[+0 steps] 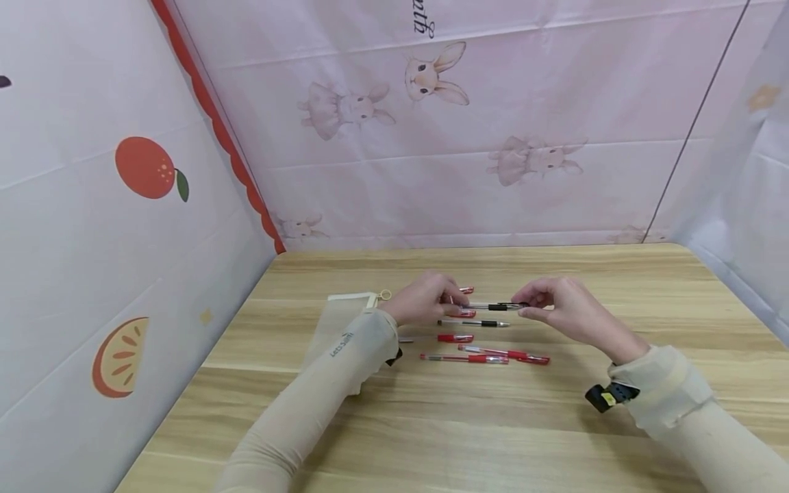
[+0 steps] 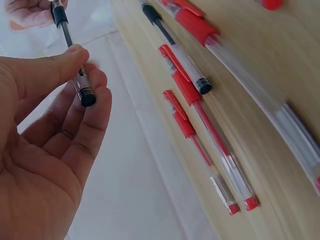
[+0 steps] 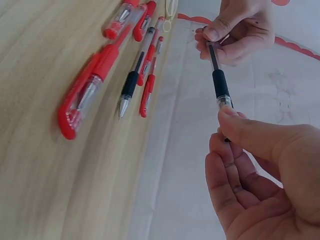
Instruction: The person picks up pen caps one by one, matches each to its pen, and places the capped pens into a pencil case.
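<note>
Item under inspection: one black pen (image 1: 498, 307), with a clear barrel, a dark refill and a black ribbed grip (image 3: 219, 82). It is held roughly level, off the worktop (image 1: 468, 424), spanning the gap between both hands. The left hand (image 1: 425, 299) pinches the tail end between thumb and fingers; the right hand (image 1: 570, 311) pinches the opposite end likewise. Neither set of fingers stands apart from the pen.

The left wrist view shows the black end plug (image 2: 88, 98), which the left hand hides from the head view. The right wrist view shows a clear section beyond the grip, running under the right thumb. Only the head view shows most of the pale pouch (image 1: 323, 322), partly covered by the left forearm.

Below the held pen lies a second black pen (image 1: 493, 324), metal tip exposed. Five red pens (image 1: 483, 359) lie around it; whether the nearest two touch cannot be told.

The worktop's far edge meets a rabbit-printed sheet (image 1: 401, 195), beyond both hands. Bare wood extends between the forearms and to the right hand's right.
</note>
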A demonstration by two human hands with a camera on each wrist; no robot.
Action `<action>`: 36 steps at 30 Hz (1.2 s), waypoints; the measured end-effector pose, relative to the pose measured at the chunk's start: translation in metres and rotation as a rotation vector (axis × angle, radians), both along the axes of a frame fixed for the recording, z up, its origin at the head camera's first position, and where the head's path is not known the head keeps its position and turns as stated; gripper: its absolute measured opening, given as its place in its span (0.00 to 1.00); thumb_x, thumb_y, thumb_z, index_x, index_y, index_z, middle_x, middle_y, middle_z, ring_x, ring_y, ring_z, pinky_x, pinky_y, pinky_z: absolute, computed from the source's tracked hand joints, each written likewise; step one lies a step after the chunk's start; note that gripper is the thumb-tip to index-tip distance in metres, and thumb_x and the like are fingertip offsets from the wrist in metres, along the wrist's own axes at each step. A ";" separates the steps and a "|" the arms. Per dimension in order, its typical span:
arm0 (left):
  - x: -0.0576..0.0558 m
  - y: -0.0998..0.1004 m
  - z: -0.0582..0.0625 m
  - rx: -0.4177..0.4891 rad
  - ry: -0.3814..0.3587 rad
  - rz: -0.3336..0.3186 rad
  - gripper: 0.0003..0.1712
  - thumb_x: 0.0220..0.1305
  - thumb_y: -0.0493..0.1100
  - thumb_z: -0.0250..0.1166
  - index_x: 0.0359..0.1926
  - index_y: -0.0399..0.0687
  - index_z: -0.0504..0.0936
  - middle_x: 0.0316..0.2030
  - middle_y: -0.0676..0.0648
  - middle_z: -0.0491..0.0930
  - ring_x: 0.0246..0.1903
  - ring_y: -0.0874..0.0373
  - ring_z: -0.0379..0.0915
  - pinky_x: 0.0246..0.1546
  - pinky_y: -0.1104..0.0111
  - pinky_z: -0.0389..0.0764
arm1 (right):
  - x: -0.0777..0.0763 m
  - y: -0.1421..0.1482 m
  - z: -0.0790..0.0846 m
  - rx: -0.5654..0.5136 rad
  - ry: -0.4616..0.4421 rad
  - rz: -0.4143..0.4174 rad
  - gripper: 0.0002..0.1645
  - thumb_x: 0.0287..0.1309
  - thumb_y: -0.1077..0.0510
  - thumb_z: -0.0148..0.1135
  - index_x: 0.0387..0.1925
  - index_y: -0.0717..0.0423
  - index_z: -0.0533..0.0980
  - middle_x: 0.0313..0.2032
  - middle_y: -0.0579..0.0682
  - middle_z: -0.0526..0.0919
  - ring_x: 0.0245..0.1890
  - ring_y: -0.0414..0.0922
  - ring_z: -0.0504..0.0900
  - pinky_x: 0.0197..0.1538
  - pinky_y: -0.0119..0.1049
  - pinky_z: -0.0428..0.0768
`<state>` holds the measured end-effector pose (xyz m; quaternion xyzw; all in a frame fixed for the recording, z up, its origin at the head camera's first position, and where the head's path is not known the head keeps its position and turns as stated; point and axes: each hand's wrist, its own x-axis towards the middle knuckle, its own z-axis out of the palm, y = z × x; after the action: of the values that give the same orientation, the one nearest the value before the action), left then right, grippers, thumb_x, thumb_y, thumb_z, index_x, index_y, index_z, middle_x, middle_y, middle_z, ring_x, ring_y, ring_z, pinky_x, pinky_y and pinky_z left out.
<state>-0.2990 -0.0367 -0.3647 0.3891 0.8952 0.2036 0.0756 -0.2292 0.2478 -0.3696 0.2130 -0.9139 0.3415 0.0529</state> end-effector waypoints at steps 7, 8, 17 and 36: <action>-0.005 -0.001 -0.005 0.013 -0.001 0.029 0.13 0.75 0.35 0.67 0.52 0.51 0.92 0.46 0.54 0.87 0.41 0.61 0.79 0.43 0.72 0.82 | -0.005 0.000 -0.006 0.003 -0.026 -0.020 0.10 0.66 0.62 0.74 0.48 0.57 0.88 0.43 0.52 0.92 0.38 0.42 0.86 0.41 0.27 0.83; -0.006 -0.002 -0.006 0.015 -0.005 0.038 0.13 0.75 0.34 0.66 0.52 0.52 0.92 0.46 0.54 0.87 0.41 0.61 0.79 0.43 0.72 0.82 | -0.005 0.001 -0.006 0.004 -0.028 -0.021 0.11 0.66 0.61 0.74 0.48 0.57 0.88 0.44 0.52 0.92 0.39 0.42 0.86 0.42 0.27 0.84; -0.022 -0.007 -0.017 0.032 -0.026 0.092 0.10 0.75 0.36 0.68 0.49 0.52 0.92 0.44 0.56 0.89 0.41 0.63 0.82 0.45 0.70 0.84 | -0.005 0.009 -0.007 0.030 -0.048 -0.040 0.12 0.69 0.57 0.72 0.50 0.57 0.87 0.44 0.51 0.91 0.44 0.44 0.87 0.45 0.28 0.83; -0.049 -0.003 -0.032 -0.069 -0.034 0.161 0.07 0.73 0.37 0.70 0.45 0.53 0.93 0.39 0.54 0.88 0.39 0.59 0.78 0.46 0.67 0.82 | -0.001 0.035 -0.015 0.064 -0.062 -0.057 0.13 0.70 0.56 0.71 0.51 0.58 0.86 0.42 0.49 0.90 0.42 0.42 0.85 0.44 0.28 0.83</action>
<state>-0.3479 -0.0400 -0.3965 0.3094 0.9287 0.1847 0.0876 -0.2298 0.2829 -0.3851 0.1779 -0.9313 0.3168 0.0273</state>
